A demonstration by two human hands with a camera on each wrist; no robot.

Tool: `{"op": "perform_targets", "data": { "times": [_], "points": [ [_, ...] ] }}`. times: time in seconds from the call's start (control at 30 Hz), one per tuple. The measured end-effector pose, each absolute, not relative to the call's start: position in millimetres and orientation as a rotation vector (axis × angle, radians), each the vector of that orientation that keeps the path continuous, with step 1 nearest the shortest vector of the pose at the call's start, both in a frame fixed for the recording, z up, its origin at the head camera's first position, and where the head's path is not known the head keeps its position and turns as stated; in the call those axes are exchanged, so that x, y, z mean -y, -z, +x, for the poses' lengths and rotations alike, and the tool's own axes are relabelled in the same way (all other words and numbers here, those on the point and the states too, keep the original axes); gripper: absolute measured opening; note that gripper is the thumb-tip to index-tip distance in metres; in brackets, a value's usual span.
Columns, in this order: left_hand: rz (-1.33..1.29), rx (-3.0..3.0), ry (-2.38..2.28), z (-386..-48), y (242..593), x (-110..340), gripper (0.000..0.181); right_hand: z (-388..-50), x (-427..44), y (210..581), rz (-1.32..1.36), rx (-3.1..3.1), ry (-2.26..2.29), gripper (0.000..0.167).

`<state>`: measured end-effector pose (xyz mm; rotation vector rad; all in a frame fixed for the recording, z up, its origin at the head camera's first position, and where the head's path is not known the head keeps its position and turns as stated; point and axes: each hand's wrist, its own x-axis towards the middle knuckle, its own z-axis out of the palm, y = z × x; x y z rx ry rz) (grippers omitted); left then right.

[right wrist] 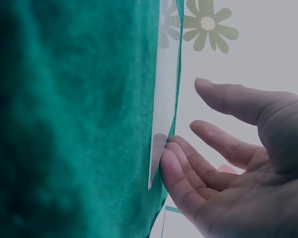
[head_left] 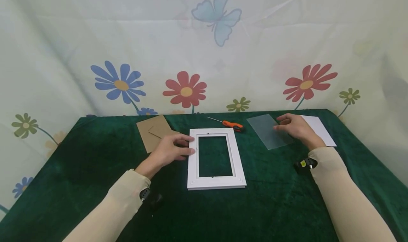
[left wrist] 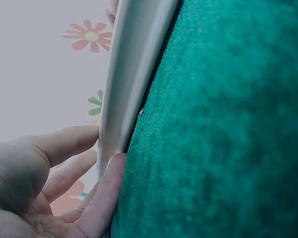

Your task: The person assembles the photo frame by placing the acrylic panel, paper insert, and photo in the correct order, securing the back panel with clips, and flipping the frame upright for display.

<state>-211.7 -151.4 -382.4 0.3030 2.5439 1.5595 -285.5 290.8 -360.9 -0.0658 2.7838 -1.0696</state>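
Note:
A white picture frame (head_left: 208, 182) with an open middle lies flat on the green cloth in the head view. My left hand (head_left: 169, 150) holds its left edge. In the left wrist view the thumb meets the upper face of the frame (left wrist: 134, 64), and another finger lies against its side, close to the cloth. My right hand (head_left: 296, 128) is over the right part of a clear sheet (head_left: 266, 130). The right wrist view has its lower fingertips at the edge of the sheet (right wrist: 166, 94), while the thumb stands apart.
A brown board (head_left: 145, 132) with a small flap lies left of the frame, partly behind my left hand. An orange-handled screwdriver (head_left: 232, 125) rests behind the frame. White paper (head_left: 318, 130) lies to the right. A flowered curtain (head_left: 143, 40) hangs behind the table.

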Motion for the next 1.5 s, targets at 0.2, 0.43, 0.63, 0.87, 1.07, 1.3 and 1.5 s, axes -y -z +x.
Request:
{"op": "perform_targets", "data": {
  "times": [0.2,0.43,0.63,0.87,1.07,1.3,1.5],
  "points": [
    [0.305,-2.547,-1.557,-212.5,383.7,152.0,0.047,-288.7,-289.5,362.6,-0.098,-2.775,0.971,0.069],
    [0.298,-2.543,-1.557,-213.5,384.4,151.7,0.048,-289.5,-281.6,362.3,-0.093,-2.801,0.822,0.081],
    [0.289,-2.538,-1.559,-214.3,384.3,151.6,0.048,-289.4,-277.3,358.9,-0.041,-2.798,0.786,0.081],
    [0.281,-2.547,-1.556,-215.1,384.2,151.1,0.048,-288.6,-278.5,358.0,0.013,-2.793,0.796,0.083],
    [0.279,-2.540,-1.559,-213.2,385.0,152.0,0.049,-289.4,-287.1,364.6,0.013,-2.755,0.904,0.080],
    [0.290,-2.539,-1.564,-212.9,383.7,153.1,0.049,-288.2,-293.5,362.5,0.012,-2.735,1.016,0.065],
    [0.288,-2.537,-1.560,-212.6,382.9,152.2,0.049,-284.9,-298.2,352.5,-0.034,-2.713,1.121,0.054]
  ]
}}
